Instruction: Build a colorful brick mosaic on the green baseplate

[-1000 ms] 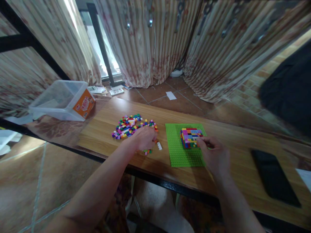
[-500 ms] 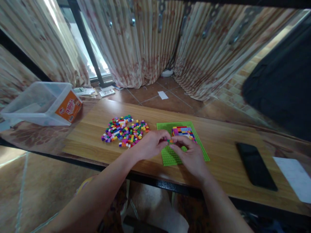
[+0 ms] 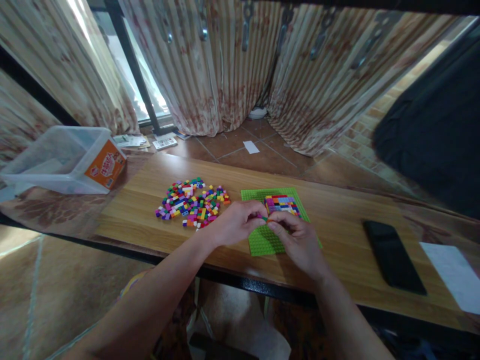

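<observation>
Over the green baseplate point(image 3: 264, 245), my left hand point(image 3: 240, 222) and my right hand point(image 3: 296, 240) meet fingertip to fingertip. Both are closed in a pinch around small toy bricks point(image 3: 265, 219), of which bits of green, magenta and orange show; the fingers cover the rest. Just beyond my right hand, a block of multicoloured bricks point(image 3: 281, 202) is built up on the far part of the baseplate. Its near side is partly hidden by that hand. Left of my left hand lies a spread pile of loose bricks point(image 3: 193, 202) in many colours.
The wooden table point(image 3: 131, 215) carries a black phone point(image 3: 393, 257) on the right, with a white paper point(image 3: 452, 275) beside it. At the far left stands a clear plastic bin point(image 3: 56, 165) with an orange label. Patterned curtains point(image 3: 210, 75) hang behind.
My fingertips have drawn closer together, so less of the small bricks between them shows. The loose pile and the built block look the same.
</observation>
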Action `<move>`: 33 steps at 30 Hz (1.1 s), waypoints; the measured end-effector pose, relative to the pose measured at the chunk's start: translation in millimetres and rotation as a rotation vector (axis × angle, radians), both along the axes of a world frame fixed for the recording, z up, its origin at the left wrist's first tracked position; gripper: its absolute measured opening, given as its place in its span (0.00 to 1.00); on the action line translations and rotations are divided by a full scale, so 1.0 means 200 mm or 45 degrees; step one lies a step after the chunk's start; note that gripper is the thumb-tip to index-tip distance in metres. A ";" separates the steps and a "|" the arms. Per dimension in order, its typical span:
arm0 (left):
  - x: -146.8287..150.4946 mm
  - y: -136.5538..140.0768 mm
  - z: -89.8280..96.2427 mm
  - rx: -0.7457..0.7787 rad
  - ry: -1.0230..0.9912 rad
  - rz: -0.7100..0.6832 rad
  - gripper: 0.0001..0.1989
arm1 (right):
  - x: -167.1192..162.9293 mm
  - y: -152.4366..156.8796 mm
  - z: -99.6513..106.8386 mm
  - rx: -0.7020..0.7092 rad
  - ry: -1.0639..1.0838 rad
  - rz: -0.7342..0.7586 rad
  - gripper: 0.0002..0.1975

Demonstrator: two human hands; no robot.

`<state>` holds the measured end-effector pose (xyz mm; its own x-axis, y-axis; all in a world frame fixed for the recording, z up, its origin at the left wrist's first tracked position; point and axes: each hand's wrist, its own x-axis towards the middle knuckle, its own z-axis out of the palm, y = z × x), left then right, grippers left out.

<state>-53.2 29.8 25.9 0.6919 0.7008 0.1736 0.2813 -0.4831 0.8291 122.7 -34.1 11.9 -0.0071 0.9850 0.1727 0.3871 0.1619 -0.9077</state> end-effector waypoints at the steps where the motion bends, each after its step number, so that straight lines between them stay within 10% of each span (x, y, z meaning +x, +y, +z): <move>1: 0.00 0.00 0.00 -0.015 -0.004 -0.003 0.03 | 0.00 0.00 0.00 0.011 0.028 -0.014 0.08; 13: 0.00 0.03 -0.07 0.070 0.174 0.054 0.08 | 0.14 0.02 -0.04 0.172 -0.011 -0.366 0.10; 21: 0.01 0.02 -0.09 0.053 0.194 -0.013 0.11 | 0.17 0.02 -0.07 0.309 -0.562 -0.273 0.11; 33: 0.07 -0.02 -0.12 -0.044 0.241 -0.080 0.18 | 0.15 0.03 -0.18 0.255 -0.567 -0.300 0.09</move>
<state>-39.2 25.1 1.5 0.7525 0.6584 0.0129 0.4040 -0.4771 0.7805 152.6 -27.1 -24.5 0.0948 0.9168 0.3878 0.7742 0.1770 -0.6076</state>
